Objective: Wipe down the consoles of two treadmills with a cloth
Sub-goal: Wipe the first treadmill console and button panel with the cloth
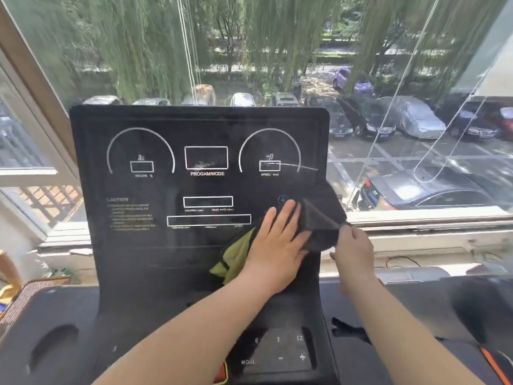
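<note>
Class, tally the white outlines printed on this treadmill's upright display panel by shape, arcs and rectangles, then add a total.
Arcs: 2
Rectangles: 5
Total on the console: 7

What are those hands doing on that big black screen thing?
A person is wiping a treadmill console with a cloth. The left hand lies flat on the cloth and presses it against the lower right part of the console. The right hand pinches the cloth's edge, just off the console's right side. The cloth is dark, with a yellow-green side showing beneath the left hand. The cloth covers only that corner of the console right now.
</note>
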